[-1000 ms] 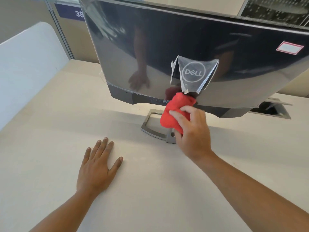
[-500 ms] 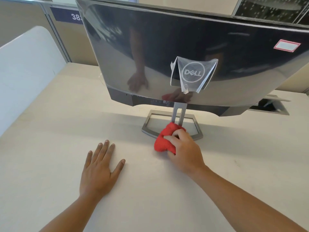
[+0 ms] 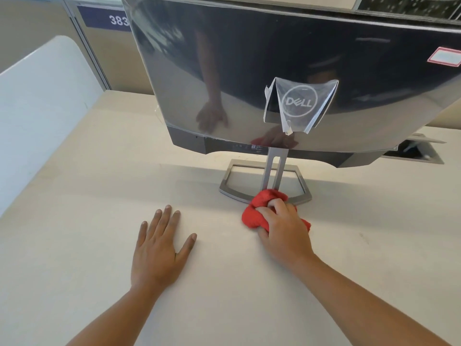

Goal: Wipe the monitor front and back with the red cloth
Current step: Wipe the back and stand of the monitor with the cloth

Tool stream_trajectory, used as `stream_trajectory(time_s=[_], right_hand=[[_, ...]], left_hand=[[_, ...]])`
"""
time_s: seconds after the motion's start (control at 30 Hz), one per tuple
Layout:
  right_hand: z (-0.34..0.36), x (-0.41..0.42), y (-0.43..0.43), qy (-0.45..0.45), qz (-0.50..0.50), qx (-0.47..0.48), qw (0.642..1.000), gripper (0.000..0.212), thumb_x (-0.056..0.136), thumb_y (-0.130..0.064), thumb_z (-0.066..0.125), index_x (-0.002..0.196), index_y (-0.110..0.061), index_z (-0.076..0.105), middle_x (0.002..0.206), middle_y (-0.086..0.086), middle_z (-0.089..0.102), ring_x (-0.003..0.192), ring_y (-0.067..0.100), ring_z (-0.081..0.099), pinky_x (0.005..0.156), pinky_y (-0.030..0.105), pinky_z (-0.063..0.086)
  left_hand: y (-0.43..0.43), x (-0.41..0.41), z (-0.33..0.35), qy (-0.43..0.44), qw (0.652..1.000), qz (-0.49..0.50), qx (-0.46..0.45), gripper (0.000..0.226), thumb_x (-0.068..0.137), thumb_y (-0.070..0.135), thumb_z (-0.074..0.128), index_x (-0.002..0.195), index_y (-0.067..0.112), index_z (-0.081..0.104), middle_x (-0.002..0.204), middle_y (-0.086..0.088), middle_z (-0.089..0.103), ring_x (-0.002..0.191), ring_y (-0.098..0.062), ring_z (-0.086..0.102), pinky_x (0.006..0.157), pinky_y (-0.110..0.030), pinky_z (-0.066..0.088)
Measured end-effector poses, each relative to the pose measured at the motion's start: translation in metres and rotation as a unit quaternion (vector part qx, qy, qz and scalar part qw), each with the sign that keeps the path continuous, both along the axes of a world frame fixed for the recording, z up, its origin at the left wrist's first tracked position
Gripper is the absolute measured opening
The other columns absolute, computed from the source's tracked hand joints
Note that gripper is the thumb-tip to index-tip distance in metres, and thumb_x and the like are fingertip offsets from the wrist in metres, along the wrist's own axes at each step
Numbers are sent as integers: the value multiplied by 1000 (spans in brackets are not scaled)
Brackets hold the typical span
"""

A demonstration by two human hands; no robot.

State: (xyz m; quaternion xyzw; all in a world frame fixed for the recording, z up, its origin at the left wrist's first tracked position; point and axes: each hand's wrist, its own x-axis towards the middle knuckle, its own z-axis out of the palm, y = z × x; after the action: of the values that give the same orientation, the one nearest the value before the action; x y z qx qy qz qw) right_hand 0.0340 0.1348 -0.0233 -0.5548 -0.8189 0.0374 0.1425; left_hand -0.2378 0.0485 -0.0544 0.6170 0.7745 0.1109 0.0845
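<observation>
The red cloth (image 3: 253, 216) lies bunched on the pale bench (image 3: 94, 201), pressed against the near rail of the monitor's stand base (image 3: 233, 191), right at the foot of the slotted stand neck (image 3: 274, 168). The right hand (image 3: 284, 229) sits on top of it. Its fingers (image 3: 279, 205) are curled down into the wad and grip it, with the thumb tucked against the cloth's near left edge. Red folds bulge out ahead of the fingertips, to the left of them, and in a small tuft past the little-finger side of the hand.

The left hand (image 3: 159, 250) lies flat on the bench well to the left of the cloth, palm down, fingers (image 3: 166, 217) straight and slightly spread, holding nothing.

The monitor (image 3: 249, 58) stands over both hands with its glossy dark back toward the camera, and both hands are mirrored in it. A Dell badge (image 3: 299, 102) sits above the neck, with a loose film curling off it. A red-edged sticker (image 3: 445, 57) is near the panel's right edge.
</observation>
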Motion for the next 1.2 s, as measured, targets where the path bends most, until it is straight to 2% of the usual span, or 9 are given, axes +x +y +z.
stream_trajectory(time_s=[0.1, 0.23, 0.33, 0.4, 0.5, 0.6, 0.73, 1.07, 1.2], right_hand=[[7, -9, 4, 18, -1, -35, 999, 37, 80, -22, 71, 117, -21, 69, 108, 1, 56, 100, 26, 55, 73, 38, 56], [14, -17, -15, 37, 25, 13, 999, 48, 77, -16, 73, 125, -19, 66, 119, 0, 62, 101, 26, 61, 66, 38, 58], [9, -30, -14, -35, -7, 5, 999, 57, 78, -18, 74, 133, -13, 60, 135, 7, 61, 100, 29, 65, 68, 41, 61], [4, -41, -9, -69, -40, -15, 997, 60, 77, -17, 74, 134, -6, 59, 137, 11, 61, 96, 29, 66, 69, 41, 60], [0, -59, -6, -59, -85, -52, 993, 57, 77, -15, 71, 132, -3, 60, 134, 12, 63, 95, 31, 62, 81, 41, 57], [0, -72, -5, -17, -104, -58, 993, 52, 84, -17, 67, 135, -7, 59, 139, 11, 59, 109, 33, 57, 97, 41, 49], [6, -94, -1, 11, -87, -82, 993, 52, 92, -19, 60, 144, -16, 52, 150, 5, 48, 126, 29, 50, 108, 41, 39], [8, -149, 27, -34, -69, -97, 992, 52, 97, -25, 53, 147, -16, 46, 154, 3, 44, 129, 28, 47, 109, 40, 41], [9, -157, 52, -35, -91, -99, 990, 46, 98, -18, 47, 143, -9, 46, 150, 6, 47, 132, 29, 42, 113, 39, 33]], left_hand=[[-3, -3, -1, 3, 1000, 7, -3, 80, 89, 73, 13, 154, 28, 22, 163, 10, 8, 149, -7, -1, 122, -36, 1], [-11, -2, -3, 9, 1000, 3, -11, 80, 88, 73, 13, 154, 27, 21, 163, 9, 7, 150, -8, -1, 122, -37, 2], [-8, 4, -1, 8, 1000, -2, -7, 81, 89, 73, 13, 154, 26, 23, 163, 7, 9, 150, -11, 1, 122, -39, 5], [-6, 6, 1, 8, 1000, -9, -6, 81, 89, 72, 14, 154, 24, 23, 163, 5, 10, 150, -13, 2, 122, -41, 6], [-6, 5, 3, 15, 1000, -21, -12, 80, 91, 70, 14, 154, 22, 22, 163, 3, 10, 150, -16, 3, 121, -42, 5], [-8, 4, 1, 5, 1000, -24, -15, 79, 92, 68, 13, 153, 20, 25, 163, 1, 12, 150, -18, 6, 121, -44, 6], [-3, 0, 0, 6, 999, -33, -24, 79, 94, 67, 11, 153, 18, 27, 162, -2, 15, 150, -21, 9, 120, -46, 9], [-3, -12, -1, 11, 998, -42, -36, 77, 95, 65, 15, 152, 15, 30, 161, -6, 20, 149, -25, 15, 118, -49, 12], [-4, -11, -2, 7, 998, -52, -41, 77, 95, 66, 13, 153, 16, 26, 162, -4, 14, 150, -22, 9, 119, -48, 9]])
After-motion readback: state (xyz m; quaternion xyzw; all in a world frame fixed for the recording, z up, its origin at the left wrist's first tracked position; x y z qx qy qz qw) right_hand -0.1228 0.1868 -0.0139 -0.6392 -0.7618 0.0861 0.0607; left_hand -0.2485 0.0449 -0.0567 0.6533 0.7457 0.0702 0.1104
